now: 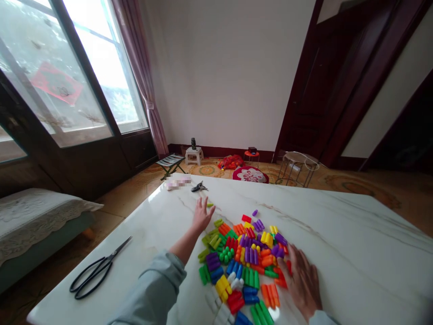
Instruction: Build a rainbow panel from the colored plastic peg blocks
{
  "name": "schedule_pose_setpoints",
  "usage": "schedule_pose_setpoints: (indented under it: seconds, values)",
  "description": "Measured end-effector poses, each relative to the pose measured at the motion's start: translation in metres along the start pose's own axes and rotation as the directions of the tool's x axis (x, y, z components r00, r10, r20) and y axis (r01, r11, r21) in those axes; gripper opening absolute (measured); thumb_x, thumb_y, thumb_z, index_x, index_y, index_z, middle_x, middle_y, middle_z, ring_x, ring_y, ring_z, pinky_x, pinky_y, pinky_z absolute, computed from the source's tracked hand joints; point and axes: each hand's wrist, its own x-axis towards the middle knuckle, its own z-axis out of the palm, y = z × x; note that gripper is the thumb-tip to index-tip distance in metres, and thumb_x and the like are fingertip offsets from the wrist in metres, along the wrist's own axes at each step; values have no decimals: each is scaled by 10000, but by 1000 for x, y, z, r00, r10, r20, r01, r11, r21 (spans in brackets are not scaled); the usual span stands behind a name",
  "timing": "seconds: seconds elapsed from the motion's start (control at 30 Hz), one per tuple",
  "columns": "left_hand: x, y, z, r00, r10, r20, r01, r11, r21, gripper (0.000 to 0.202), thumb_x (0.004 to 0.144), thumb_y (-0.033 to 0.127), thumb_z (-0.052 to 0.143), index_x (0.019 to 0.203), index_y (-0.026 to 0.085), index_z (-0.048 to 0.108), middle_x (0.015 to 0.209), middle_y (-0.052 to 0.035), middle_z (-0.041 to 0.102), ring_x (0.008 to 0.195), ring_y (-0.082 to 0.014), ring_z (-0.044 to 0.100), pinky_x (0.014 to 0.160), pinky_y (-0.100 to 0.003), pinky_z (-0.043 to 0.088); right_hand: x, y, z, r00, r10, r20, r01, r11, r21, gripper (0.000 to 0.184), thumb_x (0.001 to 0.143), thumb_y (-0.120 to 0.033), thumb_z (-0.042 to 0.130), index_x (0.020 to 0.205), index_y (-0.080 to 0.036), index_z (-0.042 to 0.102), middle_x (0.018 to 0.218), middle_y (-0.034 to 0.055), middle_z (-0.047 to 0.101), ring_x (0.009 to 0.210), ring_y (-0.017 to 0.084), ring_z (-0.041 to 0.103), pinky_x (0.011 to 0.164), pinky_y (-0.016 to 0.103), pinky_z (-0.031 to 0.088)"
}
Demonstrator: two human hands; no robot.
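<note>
Plastic building blocks (250, 256), rounded, are lying heaped on the marble-patterned table (355, 234). The left arm (154, 284) is pointing forward, the left hand (203, 216) holding its fingers wide apart beside a lime-green block (210, 205); the right hand (303, 277) is resting palm-down, fingers loosely parted, at the heap's right edge.

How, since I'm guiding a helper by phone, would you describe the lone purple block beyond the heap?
On the white table, find the heap of coloured blocks beside the right hand. At its far edge is a red block; slightly farther and to its right lies one small purple block. Unlike the other purple blocks, bunched in the heap, it lies by itself.
</note>
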Motion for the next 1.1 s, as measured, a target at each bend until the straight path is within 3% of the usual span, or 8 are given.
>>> schedule_pose_setpoints:
  seconds: [0.17, 0.33, 0.4, 0.47, 0.53, 0.7, 0.9, 1.1]
  values:
    - [19, 2, 13, 968, 29, 247, -11, 997, -70, 515, 915, 541, 352, 1164, 191, 637, 1332, -97, 570, 1319, -265, 422, 1126, -455, 265, 0, -3, -4, 999, 4, 37, -6, 998, 55, 633, 889, -548, 275, 1453, -261, 248, 1473, 79, 393, 1386, 274, 287, 1106, 549, 228]
    - [-9, 40, -8, 864, 119, 488, 13, 966, -259, 650, 894, 623, 306, 1126, 142, 676, 1170, -88, 680, 1114, -244, 602, 1030, -358, 416, 1, -7, -9, 999, 30, 45, -35, 993, 115, 662, 886, -592, 257, 1441, -232, 283, 1457, 97, 407, 1380, 278, 287, 1110, 539, 201]
    - [-33, 45, -21, 915, 120, 386, -15, 964, -265, 621, 911, 592, 300, 1194, 155, 640, 1242, -80, 642, 1182, -236, 562, 1064, -356, 386, 2, -10, -13, 997, 46, 55, -54, 987, 154, 673, 885, -608, 249, 1438, -227, 290, 1451, 104, 412, 1369, 281, 304, 1110, 539, 186]
    - [-66, 38, -32, 988, 22, 153, 5, 984, -177, 588, 934, 544, 274, 1242, 166, 603, 1288, -89, 606, 1233, -234, 521, 1090, -379, 357, 3, -15, -17, 996, 64, 61, -75, 979, 189, 688, 879, -619, 253, 1439, -221, 289, 1441, 108, 424, 1356, 283, 324, 1112, 536, 172]
    - [-104, 23, -37, 996, -88, -9, 87, 995, -54, 568, 944, 507, 273, 1312, 165, 537, 1334, -107, 564, 1266, -244, 489, 1092, -415, 355, 3, -18, -20, 994, 86, 66, -99, 971, 219, 712, 871, -626, 263, 1443, -203, 286, 1429, 115, 438, 1349, 284, 336, 1115, 529, 161]
    - [-178, -3, -33, 1000, -24, 6, 22, 974, 226, 549, 950, 455, 320, 1388, 150, 444, 1433, -121, 466, 1386, -269, 333, 1154, -498, 220, 8, -20, -24, 987, 130, 98, -152, 950, 274, 769, 858, -648, 248, 1454, -164, 281, 1445, 141, 426, 1358, 291, 331, 1126, 509, 128]
    - [-181, 5, -27, 1000, 25, 0, -23, 922, 386, 562, 947, 477, 332, 1367, 134, 480, 1434, -143, 459, 1377, -292, 340, 1136, -496, 250, 46, -31, -24, 978, 146, 150, -195, 898, 395, 855, 858, -684, 145, 1453, -87, 287, 1441, 187, 426, 1323, 301, 395, 1079, 431, 268]
    - [-181, 1, -22, 998, 54, -19, -41, 913, 407, 570, 941, 495, 343, 1370, 145, 478, 1440, -137, 453, 1374, -295, 342, 1132, -494, 256, 60, -60, -12, 989, -42, 144, -35, 868, 496, 774, 883, -686, 111, 1213, -170, 584, 1285, 133, 584, 1242, 265, 489, 1027, 373, 373]
